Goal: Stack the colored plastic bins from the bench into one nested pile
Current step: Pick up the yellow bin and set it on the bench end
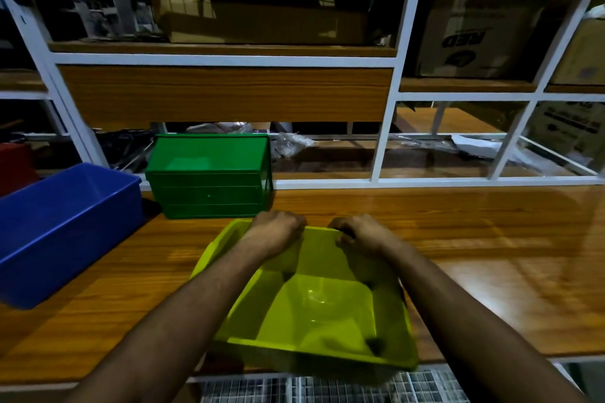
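I held the lime bin (314,301) at lower centre of the frame, my left hand (278,228) and right hand (357,232) both curled over its far rim, side by side. Its near edge overhung the bench (474,239). The green bin (209,177) and blue bin (62,226) sat apart, left.

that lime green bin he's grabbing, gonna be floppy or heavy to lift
Probably light: the lime green bin looks empty and thin-walled. Likely fairly stiff, since both hands, left hand and right hand, grip only its far rim. Its glossy plastic may be slippery.
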The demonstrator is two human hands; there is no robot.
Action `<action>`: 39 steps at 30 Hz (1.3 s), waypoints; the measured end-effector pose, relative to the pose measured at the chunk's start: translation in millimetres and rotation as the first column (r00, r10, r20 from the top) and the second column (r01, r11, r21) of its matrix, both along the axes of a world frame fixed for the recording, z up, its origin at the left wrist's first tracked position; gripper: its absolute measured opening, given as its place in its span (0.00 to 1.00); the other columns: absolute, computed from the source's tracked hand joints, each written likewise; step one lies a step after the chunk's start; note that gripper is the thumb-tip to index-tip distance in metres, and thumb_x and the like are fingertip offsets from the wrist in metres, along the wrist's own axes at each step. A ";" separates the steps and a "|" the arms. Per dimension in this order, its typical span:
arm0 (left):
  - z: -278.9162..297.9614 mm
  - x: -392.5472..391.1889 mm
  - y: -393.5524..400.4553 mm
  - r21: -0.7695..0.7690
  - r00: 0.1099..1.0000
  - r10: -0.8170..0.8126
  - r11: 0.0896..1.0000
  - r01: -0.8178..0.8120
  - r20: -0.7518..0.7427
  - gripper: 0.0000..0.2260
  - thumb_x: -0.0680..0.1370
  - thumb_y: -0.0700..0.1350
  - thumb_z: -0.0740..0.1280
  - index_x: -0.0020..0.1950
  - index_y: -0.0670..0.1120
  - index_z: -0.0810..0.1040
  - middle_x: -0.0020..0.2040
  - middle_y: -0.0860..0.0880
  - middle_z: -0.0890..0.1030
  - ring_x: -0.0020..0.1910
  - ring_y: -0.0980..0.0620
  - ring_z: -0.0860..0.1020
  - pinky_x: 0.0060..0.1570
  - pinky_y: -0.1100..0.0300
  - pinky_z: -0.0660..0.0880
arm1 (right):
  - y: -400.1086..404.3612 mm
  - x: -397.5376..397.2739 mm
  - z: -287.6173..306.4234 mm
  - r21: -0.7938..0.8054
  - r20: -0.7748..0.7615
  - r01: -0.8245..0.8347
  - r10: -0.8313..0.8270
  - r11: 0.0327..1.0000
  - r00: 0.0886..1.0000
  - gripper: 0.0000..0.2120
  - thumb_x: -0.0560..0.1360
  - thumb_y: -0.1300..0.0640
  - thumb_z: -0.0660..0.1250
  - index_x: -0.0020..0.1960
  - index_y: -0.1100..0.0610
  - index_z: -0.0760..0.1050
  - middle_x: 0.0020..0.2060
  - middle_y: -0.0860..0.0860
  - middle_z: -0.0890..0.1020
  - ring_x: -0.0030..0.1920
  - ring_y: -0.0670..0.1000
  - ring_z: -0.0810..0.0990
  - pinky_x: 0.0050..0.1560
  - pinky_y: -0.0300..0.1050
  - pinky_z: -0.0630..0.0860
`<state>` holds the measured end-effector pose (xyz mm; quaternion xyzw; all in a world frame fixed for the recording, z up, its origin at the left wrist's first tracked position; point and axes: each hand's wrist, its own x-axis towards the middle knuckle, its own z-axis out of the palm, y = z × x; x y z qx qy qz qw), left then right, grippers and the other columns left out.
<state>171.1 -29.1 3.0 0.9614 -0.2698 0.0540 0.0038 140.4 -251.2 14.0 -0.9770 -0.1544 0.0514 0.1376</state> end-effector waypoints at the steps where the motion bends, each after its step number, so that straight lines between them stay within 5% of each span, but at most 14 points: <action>1: -1.8 0.2 1.2 0.005 1.000 0.011 1.000 -0.011 0.015 0.09 0.77 0.51 0.60 0.54 0.53 0.75 0.55 0.48 0.82 0.54 0.44 0.79 0.46 0.54 0.73 | 0.7 -1.8 0.7 0.005 0.034 0.022 -0.023 1.000 0.999 0.19 0.74 0.56 0.66 0.64 0.44 0.75 0.59 0.50 0.82 0.60 0.55 0.78 0.56 0.51 0.76; 6: -2.7 5.5 14.6 0.037 0.988 0.149 0.988 -0.151 0.051 0.11 0.79 0.50 0.59 0.58 0.51 0.76 0.55 0.44 0.82 0.54 0.41 0.80 0.46 0.53 0.73 | 2.2 -6.1 6.0 -0.078 0.267 0.137 -0.112 0.988 0.957 0.27 0.75 0.54 0.65 0.72 0.42 0.64 0.68 0.48 0.72 0.67 0.56 0.66 0.58 0.56 0.67; 14: -9.3 8.9 44.5 -0.061 0.917 0.398 0.915 -0.399 -0.041 0.14 0.78 0.48 0.60 0.62 0.50 0.76 0.59 0.41 0.80 0.58 0.39 0.78 0.53 0.50 0.74 | -1.6 -26.3 -15.6 -0.002 0.230 0.462 -0.449 0.887 0.863 0.30 0.73 0.46 0.65 0.71 0.53 0.64 0.70 0.58 0.64 0.69 0.61 0.64 0.63 0.59 0.68; 19: -9.8 -0.4 52.1 -0.197 0.861 0.470 0.841 -0.504 -0.195 0.13 0.76 0.47 0.62 0.58 0.47 0.78 0.58 0.39 0.80 0.56 0.38 0.79 0.51 0.51 0.76 | -6.7 -24.7 -22.7 0.259 -0.102 0.637 -0.635 0.726 0.766 0.26 0.75 0.46 0.66 0.66 0.62 0.70 0.63 0.64 0.72 0.61 0.65 0.74 0.58 0.52 0.73; 22: -12.4 -1.9 56.2 -0.321 0.830 0.440 0.776 -0.544 -0.343 0.13 0.74 0.46 0.65 0.56 0.45 0.81 0.54 0.39 0.83 0.52 0.39 0.81 0.47 0.53 0.77 | -6.9 -22.3 -24.8 0.455 -0.319 0.640 -0.557 0.620 0.766 0.13 0.75 0.49 0.67 0.49 0.59 0.77 0.43 0.61 0.83 0.39 0.59 0.82 0.41 0.54 0.81; 24: -16.0 -1.5 60.0 -0.411 0.784 0.415 0.683 -0.603 -0.461 0.11 0.74 0.47 0.68 0.51 0.43 0.82 0.50 0.40 0.83 0.49 0.40 0.81 0.46 0.52 0.78 | -6.9 -22.3 -25.4 0.523 -0.407 0.630 -0.481 0.574 0.777 0.09 0.76 0.52 0.66 0.42 0.58 0.75 0.32 0.56 0.79 0.27 0.54 0.76 0.27 0.44 0.74; 28: -16.4 -12.6 62.4 -0.580 0.653 0.210 0.320 -0.749 -0.728 0.05 0.74 0.42 0.68 0.39 0.43 0.78 0.37 0.41 0.80 0.32 0.46 0.77 0.39 0.56 0.74 | -12.5 -21.8 -28.6 0.567 -0.448 0.629 -0.442 0.532 0.777 0.08 0.78 0.60 0.64 0.40 0.57 0.73 0.26 0.52 0.72 0.18 0.47 0.68 0.21 0.35 0.63; 30: -11.4 -20.9 61.8 -0.573 0.602 0.086 0.227 -0.787 -0.794 0.05 0.75 0.38 0.66 0.39 0.44 0.77 0.34 0.44 0.77 0.31 0.48 0.74 0.36 0.59 0.71 | -17.2 -22.6 -32.6 0.583 -0.456 0.630 -0.436 0.513 0.776 0.08 0.78 0.62 0.64 0.40 0.58 0.73 0.25 0.51 0.71 0.17 0.46 0.66 0.20 0.35 0.61; 35: -3.6 -27.4 55.7 -0.590 0.585 -0.098 0.241 -0.771 -0.805 0.08 0.75 0.36 0.64 0.48 0.46 0.80 0.39 0.48 0.80 0.30 0.55 0.78 0.33 0.63 0.74 | -31.3 -38.2 -31.5 0.694 -0.474 0.611 -0.397 0.381 0.786 0.02 0.79 0.63 0.64 0.50 0.60 0.74 0.32 0.55 0.74 0.23 0.46 0.71 0.22 0.36 0.65; 39: 7.7 -29.0 23.8 -0.611 0.579 -0.195 0.287 -0.738 -0.792 0.08 0.76 0.36 0.63 0.50 0.47 0.79 0.39 0.48 0.81 0.32 0.55 0.78 0.29 0.65 0.74 | -56.9 -70.6 -25.7 0.761 -0.526 0.628 -0.410 0.164 0.745 0.05 0.79 0.64 0.63 0.46 0.62 0.75 0.37 0.58 0.79 0.25 0.46 0.79 0.23 0.37 0.75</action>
